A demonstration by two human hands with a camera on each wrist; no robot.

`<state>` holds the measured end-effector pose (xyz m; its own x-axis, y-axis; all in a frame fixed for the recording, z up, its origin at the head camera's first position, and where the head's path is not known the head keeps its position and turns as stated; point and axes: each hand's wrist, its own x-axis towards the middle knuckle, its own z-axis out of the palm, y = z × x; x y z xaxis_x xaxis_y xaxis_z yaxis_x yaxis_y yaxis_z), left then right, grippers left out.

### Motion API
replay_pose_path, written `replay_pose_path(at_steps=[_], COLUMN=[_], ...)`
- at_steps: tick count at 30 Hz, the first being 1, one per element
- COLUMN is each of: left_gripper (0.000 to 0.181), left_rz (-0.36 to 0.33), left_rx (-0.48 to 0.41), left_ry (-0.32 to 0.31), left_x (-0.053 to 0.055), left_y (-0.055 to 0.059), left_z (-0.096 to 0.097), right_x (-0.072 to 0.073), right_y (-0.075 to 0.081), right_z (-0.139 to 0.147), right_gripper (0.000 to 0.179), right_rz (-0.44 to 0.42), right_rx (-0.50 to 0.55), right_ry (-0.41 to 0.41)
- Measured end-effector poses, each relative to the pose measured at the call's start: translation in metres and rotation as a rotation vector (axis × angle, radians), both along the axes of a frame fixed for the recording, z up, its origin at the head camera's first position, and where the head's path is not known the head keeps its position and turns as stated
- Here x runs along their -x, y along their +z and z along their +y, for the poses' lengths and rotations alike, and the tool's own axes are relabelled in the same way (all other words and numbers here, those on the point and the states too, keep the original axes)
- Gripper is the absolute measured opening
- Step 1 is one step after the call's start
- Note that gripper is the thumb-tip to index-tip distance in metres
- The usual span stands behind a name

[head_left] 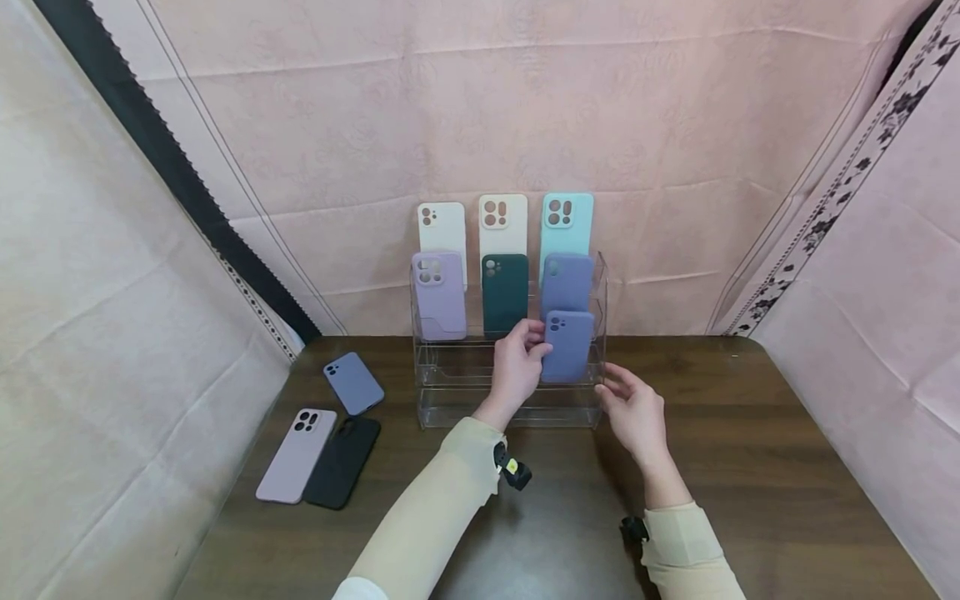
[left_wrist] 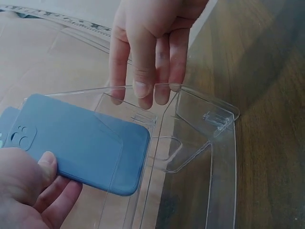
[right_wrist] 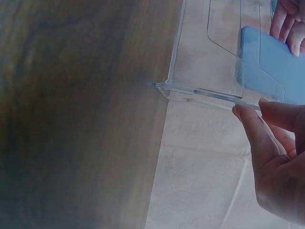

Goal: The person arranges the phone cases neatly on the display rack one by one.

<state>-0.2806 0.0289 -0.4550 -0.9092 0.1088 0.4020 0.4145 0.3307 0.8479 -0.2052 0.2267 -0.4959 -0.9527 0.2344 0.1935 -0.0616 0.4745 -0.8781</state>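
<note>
My left hand [head_left: 517, 358] pinches a blue phone case [head_left: 567, 346] by its left edge, thumb in front. The case stands in the right part of a lower tier of a clear tiered display rack [head_left: 468, 408], in front of another blue phone case [head_left: 567, 279]. With thumb and fingers on either side, my right hand [right_wrist: 281, 152] holds the rack's right side panel [right_wrist: 205, 92]. Left of these, the tier behind bears a lilac phone case [head_left: 440, 300] and a dark green phone case [head_left: 505, 292].
On the back tier stand a white phone case [head_left: 442, 225], a cream phone case [head_left: 503, 237] and a turquoise phone case [head_left: 566, 237]. Left of the rack lie a blue-grey case [head_left: 354, 385], a pale lilac case [head_left: 292, 462] and a black case [head_left: 341, 467] on the wooden table [head_left: 750, 458].
</note>
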Motion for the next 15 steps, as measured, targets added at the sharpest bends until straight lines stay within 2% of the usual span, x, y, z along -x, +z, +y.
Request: replay_pose_path(at_steps=[5,15], left_gripper=[0.025,0.026], left_rz=[0.0,0.033], left_rx=[0.035,0.047], left_ry=[0.003,0.041], left_x=[-0.0027,-0.003], left_y=[0.0018,-0.0032], left_z=[0.0031,0.0021], right_x=[0.0001,-0.0002], right_y=[0.0,-0.0006], right_z=[-0.0003,-0.0013], right_gripper=[0.04,0.04], right_rz=[-0.002,0.001], right_rx=[0.004,0.019], right_ry=[-0.004,-0.003])
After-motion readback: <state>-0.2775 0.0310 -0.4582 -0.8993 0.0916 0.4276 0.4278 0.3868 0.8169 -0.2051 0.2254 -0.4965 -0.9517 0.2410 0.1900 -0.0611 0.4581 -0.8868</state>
